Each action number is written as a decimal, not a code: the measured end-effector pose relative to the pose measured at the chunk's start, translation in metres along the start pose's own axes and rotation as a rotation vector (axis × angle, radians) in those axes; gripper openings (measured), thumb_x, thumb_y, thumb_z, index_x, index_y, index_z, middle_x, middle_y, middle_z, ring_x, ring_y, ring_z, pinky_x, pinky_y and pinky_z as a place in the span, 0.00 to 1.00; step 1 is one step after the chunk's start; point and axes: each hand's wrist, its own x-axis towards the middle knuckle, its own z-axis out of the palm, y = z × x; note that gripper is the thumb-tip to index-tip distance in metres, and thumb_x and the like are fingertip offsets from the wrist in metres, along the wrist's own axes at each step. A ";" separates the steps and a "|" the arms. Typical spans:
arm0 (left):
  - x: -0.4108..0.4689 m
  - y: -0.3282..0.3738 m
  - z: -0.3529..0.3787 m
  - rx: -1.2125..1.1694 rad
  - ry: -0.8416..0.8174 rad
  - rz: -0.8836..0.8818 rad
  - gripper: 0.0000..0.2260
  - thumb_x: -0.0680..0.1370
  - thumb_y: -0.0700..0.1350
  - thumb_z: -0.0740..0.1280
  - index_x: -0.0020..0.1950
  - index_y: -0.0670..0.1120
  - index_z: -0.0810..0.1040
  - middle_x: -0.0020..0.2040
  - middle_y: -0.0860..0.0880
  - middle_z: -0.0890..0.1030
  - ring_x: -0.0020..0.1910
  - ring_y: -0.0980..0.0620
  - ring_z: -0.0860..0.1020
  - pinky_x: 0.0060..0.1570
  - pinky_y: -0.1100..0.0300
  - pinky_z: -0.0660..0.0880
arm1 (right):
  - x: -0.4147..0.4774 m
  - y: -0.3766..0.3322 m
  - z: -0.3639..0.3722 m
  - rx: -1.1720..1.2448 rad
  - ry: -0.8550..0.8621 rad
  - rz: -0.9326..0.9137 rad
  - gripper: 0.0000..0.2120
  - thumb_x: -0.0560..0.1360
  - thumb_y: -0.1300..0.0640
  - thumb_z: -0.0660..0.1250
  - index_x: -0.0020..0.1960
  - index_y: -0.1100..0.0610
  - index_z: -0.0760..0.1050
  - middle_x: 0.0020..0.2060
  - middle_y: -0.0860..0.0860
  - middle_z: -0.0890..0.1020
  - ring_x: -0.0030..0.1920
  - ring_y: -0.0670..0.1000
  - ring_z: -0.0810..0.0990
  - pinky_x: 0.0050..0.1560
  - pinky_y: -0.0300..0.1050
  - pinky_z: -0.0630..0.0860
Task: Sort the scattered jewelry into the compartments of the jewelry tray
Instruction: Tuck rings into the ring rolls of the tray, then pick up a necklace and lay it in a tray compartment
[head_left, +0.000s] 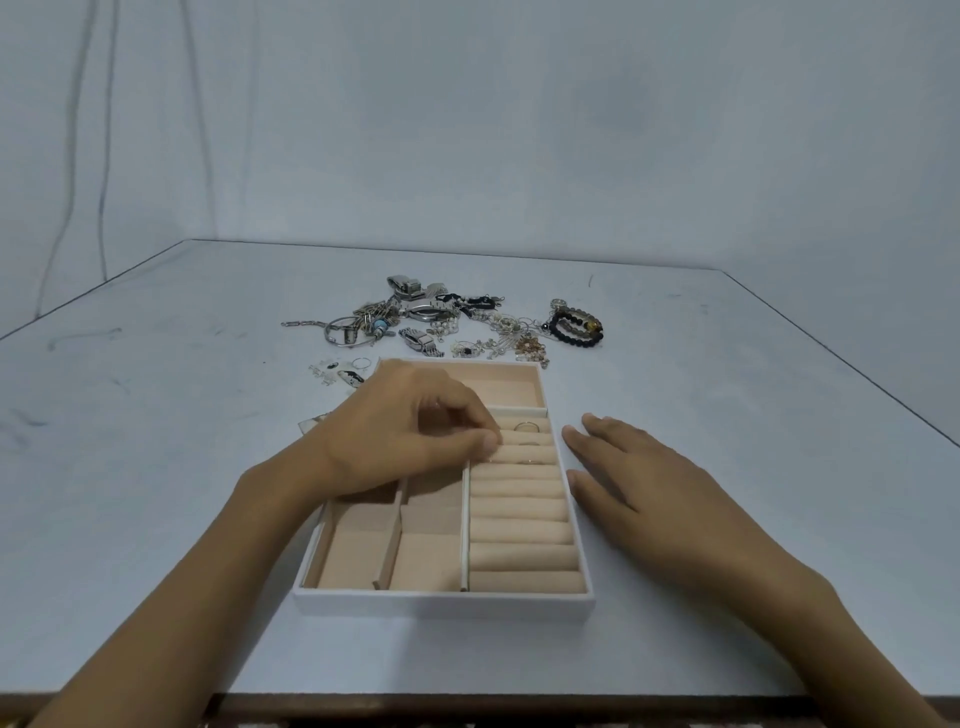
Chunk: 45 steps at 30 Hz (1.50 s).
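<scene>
Head view: left hand pinching over the ring rolls

The left hand (410, 431) reaches across the jewelry tray (441, 603), its fingers (470, 441) curled and pinched narrowly together at the left edge of the ring rolls (522, 530). Whether they hold anything cannot be told. The right hand (639, 478) lies flat on the tabletop (753, 395) just beside the tray's right wall, fingers straight and slightly spread, holding nothing. Three rings (527, 427) sit in the far slots of the rolls, in the tray's right compartment. The two long compartments on the left and the wide one at the far end show only peach lining. Scattered jewelry (426, 312) lies on the tabletop beyond the tray, with a black bead bracelet (576, 335) at its right end and small earrings (337, 371) near the tray's far left corner.
</scene>
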 end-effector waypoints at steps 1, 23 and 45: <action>0.001 0.000 -0.001 -0.038 -0.001 -0.026 0.03 0.73 0.46 0.74 0.44 0.48 0.86 0.39 0.54 0.85 0.42 0.56 0.82 0.43 0.69 0.74 | 0.003 0.000 -0.004 -0.034 0.000 -0.011 0.25 0.81 0.41 0.48 0.77 0.45 0.55 0.76 0.44 0.57 0.75 0.45 0.55 0.71 0.40 0.56; 0.148 -0.071 -0.006 0.325 0.114 -0.567 0.05 0.74 0.44 0.69 0.44 0.54 0.81 0.43 0.52 0.81 0.40 0.52 0.79 0.41 0.60 0.73 | 0.210 0.041 -0.029 0.275 0.329 0.121 0.10 0.75 0.57 0.65 0.55 0.52 0.80 0.55 0.51 0.79 0.59 0.54 0.75 0.51 0.45 0.71; 0.168 -0.083 0.020 0.478 0.081 -0.369 0.02 0.72 0.51 0.69 0.43 0.56 0.81 0.42 0.57 0.81 0.42 0.54 0.75 0.41 0.59 0.68 | 0.244 0.054 -0.022 0.344 0.152 -0.030 0.06 0.69 0.64 0.73 0.45 0.57 0.83 0.40 0.51 0.83 0.32 0.41 0.73 0.43 0.42 0.71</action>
